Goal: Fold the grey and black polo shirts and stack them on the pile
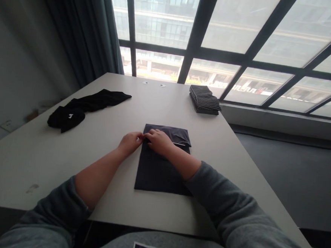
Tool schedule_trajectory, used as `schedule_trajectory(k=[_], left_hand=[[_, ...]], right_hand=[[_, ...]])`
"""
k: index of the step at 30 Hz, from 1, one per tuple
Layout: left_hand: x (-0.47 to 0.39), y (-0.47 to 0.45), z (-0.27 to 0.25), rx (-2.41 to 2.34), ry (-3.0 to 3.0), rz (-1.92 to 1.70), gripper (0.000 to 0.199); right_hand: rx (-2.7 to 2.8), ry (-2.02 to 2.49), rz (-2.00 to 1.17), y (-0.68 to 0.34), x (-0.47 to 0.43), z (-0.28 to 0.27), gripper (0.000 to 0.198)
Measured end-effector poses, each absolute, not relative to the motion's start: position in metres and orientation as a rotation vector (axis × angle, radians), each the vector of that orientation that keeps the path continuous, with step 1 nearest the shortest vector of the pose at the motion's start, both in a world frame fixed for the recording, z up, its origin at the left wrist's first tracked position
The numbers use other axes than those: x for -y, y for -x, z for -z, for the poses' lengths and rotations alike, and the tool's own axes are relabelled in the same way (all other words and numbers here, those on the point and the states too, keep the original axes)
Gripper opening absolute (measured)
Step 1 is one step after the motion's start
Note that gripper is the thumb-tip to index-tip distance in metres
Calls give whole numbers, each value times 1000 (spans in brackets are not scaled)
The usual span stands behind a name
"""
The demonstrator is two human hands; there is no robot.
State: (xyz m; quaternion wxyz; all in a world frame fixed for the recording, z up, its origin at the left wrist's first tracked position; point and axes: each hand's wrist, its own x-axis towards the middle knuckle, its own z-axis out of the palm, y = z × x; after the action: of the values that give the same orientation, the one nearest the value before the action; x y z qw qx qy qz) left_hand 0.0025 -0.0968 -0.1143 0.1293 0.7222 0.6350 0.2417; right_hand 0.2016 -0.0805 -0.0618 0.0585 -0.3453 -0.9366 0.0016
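Note:
A flat, dark, rectangular bag [160, 172] lies on the table in front of me, its far end turned over as a wrinkled, slightly shiny flap [178, 134]. A thin white strip [179, 144] shows along the flap's near edge. At the bag's left edge, by the fold, my left hand [131, 142] is closed in a pinch. My right hand [158, 140] rests across the flap, its fingers bent and their tips gathered at the same left corner, almost touching the left hand. What lies between the fingertips is partly hidden.
On the white table [104, 187], a black garment [99, 101] and a black cap-like item [66, 118] lie at the left. A folded striped cloth stack [204, 100] sits near the far right edge. Two small white discs are at the back, before the window [161, 18].

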Motion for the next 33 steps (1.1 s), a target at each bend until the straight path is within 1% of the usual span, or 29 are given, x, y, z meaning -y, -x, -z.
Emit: schedule_trajectory(k=[4,6,11,15,20,23,25,27,31,33], left_hand=[[94,1,117,-1858,-2086,-719,15],[92,3,116,-1874,-2050,-737,15],[88,7,116,-1863,-1980,-783,14],[87,7,117,-1855,-1953,-811,14],[88,4,114,-1851,-1953,-832,20],[89,3,111,-1820,-2000,-843,28],[90,3,111,-1806,-2025,-835,31],[90,3,110,-1799,-2036,-808,27],[92,3,109,-1781,-2048,-756,21],[93,3,108,-1782,-2041,-753,20]], right_hand=[[2841,1048,-26,-194,67,71,27],[2844,1026,-49,-197,63,73,26],[2829,1022,-96,-198,61,72,30],[2872,1048,-65,-192,65,73,40],[2974,1050,10,-187,63,67,33],[2981,1013,-14,-190,63,58,30],[3011,978,-53,-193,64,54,28],[3033,978,-107,-197,65,53,32],[2885,983,-265,-211,68,56,46],[2766,953,-320,-228,70,58,47]])
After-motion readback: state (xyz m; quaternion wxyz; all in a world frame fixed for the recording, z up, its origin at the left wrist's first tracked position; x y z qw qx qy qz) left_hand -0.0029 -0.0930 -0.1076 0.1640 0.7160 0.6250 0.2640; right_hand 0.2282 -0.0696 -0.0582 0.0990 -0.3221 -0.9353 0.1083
